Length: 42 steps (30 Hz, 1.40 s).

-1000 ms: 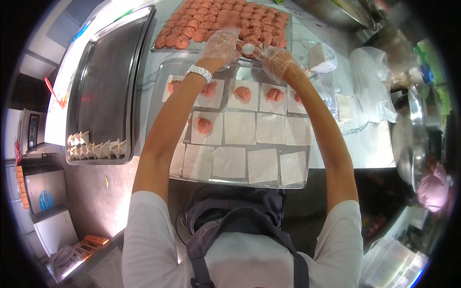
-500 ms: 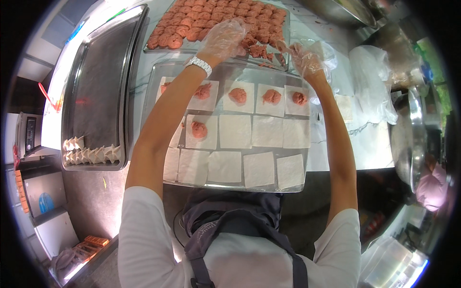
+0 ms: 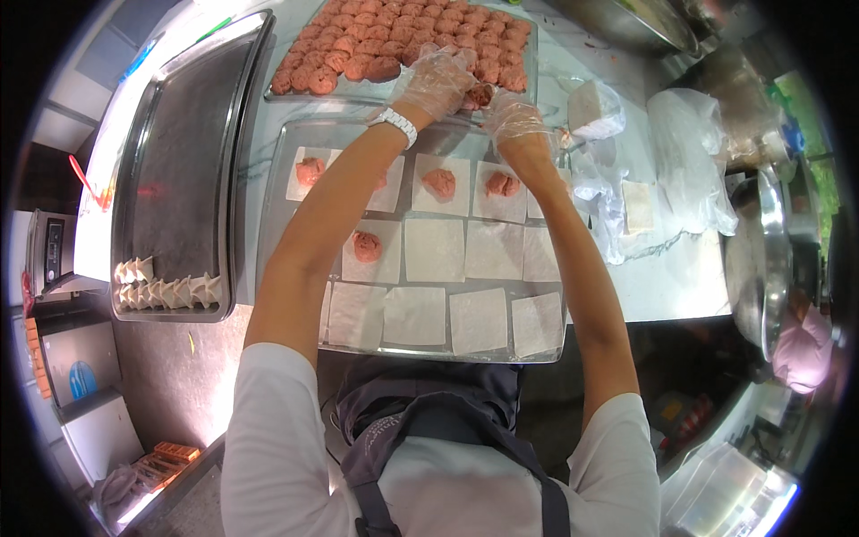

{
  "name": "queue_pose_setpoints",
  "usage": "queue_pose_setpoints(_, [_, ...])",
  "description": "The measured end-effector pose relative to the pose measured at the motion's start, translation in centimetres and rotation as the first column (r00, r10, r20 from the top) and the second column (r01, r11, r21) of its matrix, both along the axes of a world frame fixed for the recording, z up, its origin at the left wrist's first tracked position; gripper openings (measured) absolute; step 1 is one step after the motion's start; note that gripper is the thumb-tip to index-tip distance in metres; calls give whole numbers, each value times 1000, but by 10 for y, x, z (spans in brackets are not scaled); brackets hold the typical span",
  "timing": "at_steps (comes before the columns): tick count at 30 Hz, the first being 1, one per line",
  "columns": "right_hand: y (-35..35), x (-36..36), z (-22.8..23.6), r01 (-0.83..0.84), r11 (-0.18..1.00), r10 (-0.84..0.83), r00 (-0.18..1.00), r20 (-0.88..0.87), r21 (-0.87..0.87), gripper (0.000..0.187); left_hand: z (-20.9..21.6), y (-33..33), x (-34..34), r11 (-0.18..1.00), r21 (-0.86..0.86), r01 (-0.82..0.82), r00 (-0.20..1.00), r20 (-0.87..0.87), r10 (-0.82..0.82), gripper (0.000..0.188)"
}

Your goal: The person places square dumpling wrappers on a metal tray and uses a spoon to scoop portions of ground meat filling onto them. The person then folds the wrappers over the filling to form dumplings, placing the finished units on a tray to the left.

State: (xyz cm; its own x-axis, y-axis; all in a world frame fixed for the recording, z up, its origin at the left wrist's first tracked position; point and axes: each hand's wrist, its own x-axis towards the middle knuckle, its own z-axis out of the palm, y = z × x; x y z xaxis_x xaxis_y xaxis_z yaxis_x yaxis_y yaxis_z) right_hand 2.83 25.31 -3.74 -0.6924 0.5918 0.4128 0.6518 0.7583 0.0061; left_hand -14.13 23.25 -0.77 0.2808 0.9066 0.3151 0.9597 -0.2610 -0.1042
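Observation:
My left hand (image 3: 437, 85), in a clear plastic glove with a pale watch at the wrist, is closed at the near edge of a tray (image 3: 358, 98) of portioned minced meat (image 3: 385, 40). A dark pinkish lump of meat (image 3: 480, 96) shows at its fingertips. Close beside it, my right hand (image 3: 517, 121), also gloved, is closed with its fingers toward that lump; what it grips is hidden. Below my hands, square dough wrappers (image 3: 435, 251) lie in rows on a clear tray (image 3: 447, 353). Meat mounds (image 3: 439, 184) sit on several wrappers; my forearms cover others.
At the left, a dark metal tray (image 3: 183, 179) holds folded dumplings (image 3: 170, 292) at its near end. Plastic bags (image 3: 689, 148) and a loose wrapper (image 3: 638, 208) lie on the table at the right. Large metal bowls (image 3: 640, 27) stand at the far right.
My right hand, which showed a light-brown stick-like tool, has moved left to meet my left hand. My left hand has shifted slightly right and nearer. The meat lump now lies between them.

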Motion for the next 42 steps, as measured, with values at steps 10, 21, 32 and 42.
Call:
queue_pose_setpoints(10, [23, 6, -14, -293, 465, -465, 722, -512, -836, 18, -7, 1, -2, 987, 153, 54, 994, 87, -68, 17])
queue_pose_setpoints(21, [22, 28, 13, -551, -62, -708, 612, -352, -832, 15, 3, -2, -5, 946, 280, 163, 870, 412, -272, 42])
queue_pose_setpoints(32, [1, 22, 35, -592, 40, -689, 567, -451, -805, 13, -4, -21, 26, 994, -58, 91, 974, 215, -77, 72])
queue_pose_setpoints(42, [5, 25, 34, -547, 120, -678, 564, -471, -829, 12, 5, -23, 31, 990, 60, 131, 990, 53, -134, 68])
